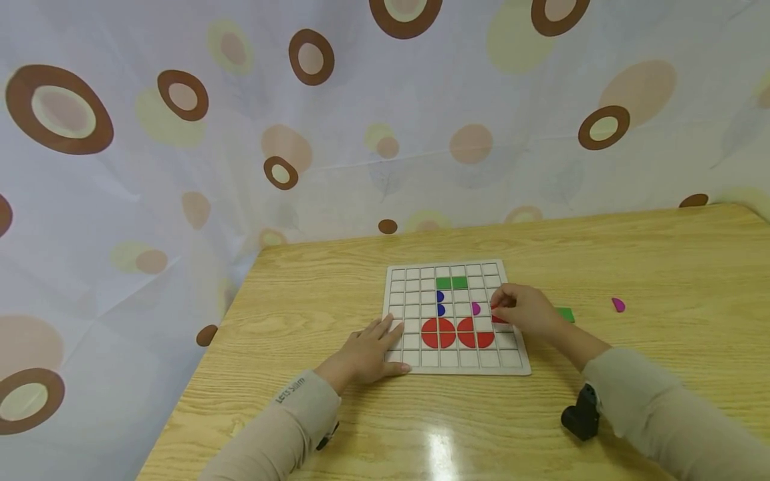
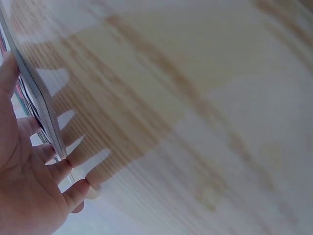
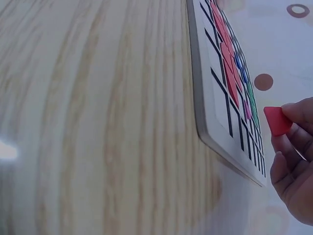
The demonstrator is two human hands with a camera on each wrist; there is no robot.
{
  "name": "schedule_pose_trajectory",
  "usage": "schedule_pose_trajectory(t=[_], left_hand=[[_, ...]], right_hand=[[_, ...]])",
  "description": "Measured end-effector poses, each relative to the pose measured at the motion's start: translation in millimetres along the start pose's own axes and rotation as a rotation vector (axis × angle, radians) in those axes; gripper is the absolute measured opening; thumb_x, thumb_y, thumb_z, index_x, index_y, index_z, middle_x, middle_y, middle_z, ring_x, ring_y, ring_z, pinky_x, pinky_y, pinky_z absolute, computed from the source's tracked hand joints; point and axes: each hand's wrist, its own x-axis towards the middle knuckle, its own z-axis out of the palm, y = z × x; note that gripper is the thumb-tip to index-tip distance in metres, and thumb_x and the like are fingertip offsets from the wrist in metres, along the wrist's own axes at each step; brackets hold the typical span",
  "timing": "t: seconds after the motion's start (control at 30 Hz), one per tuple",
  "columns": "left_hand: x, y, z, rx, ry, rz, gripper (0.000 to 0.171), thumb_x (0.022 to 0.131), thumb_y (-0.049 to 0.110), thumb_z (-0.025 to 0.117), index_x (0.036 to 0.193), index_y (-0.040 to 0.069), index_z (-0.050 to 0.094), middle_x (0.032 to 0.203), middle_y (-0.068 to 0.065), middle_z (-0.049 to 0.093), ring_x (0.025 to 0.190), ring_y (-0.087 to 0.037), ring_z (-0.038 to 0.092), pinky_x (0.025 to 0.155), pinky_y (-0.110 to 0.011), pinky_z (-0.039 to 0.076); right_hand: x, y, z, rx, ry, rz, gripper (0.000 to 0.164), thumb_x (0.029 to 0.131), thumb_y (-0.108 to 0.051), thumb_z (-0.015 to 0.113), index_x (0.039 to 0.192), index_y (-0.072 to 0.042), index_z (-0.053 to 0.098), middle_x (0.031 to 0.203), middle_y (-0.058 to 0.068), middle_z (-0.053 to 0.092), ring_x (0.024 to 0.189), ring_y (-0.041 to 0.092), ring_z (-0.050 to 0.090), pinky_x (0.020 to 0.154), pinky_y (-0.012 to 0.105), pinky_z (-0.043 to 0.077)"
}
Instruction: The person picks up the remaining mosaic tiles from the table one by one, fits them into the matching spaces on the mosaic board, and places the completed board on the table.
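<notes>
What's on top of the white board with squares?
Red pieces, blue pieces, green pieces and one purple piece lie there, with the left hand on one edge. The right hand pinches another red piece. Both hands hide bits of the board, so I can't see those.

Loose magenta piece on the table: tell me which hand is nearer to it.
Right. The right hand, pinching a red piece, is at the right side of the board, with the magenta piece farther right; the left hand rests on the board's left side, farther away.

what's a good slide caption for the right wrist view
Right hand pinching a red piece near a gridded board on a wood-grain table.
</notes>
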Motion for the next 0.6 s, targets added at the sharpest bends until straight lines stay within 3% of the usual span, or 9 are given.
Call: schedule_pose_trajectory(t=[0.6], left_hand=[[-0.5, 0.2, -0.4, 0.005, 0.002, 0.005, 0.075, 0.081, 0.057, 0.041, 0.139, 0.017, 0.017, 0.143, -0.007, 0.01, 0.129, -0.025, 0.011, 0.098, -0.046, 0.02]], right_hand=[[13, 2, 17, -0.014, -0.04, -0.003, 0.004, 0.084, -0.007, 0.055, 0.084, -0.003, 0.053, 0.076, 0.005, 0.05, 0.071, 0.019, 0.045, 0.059, 0.027, 0.041]])
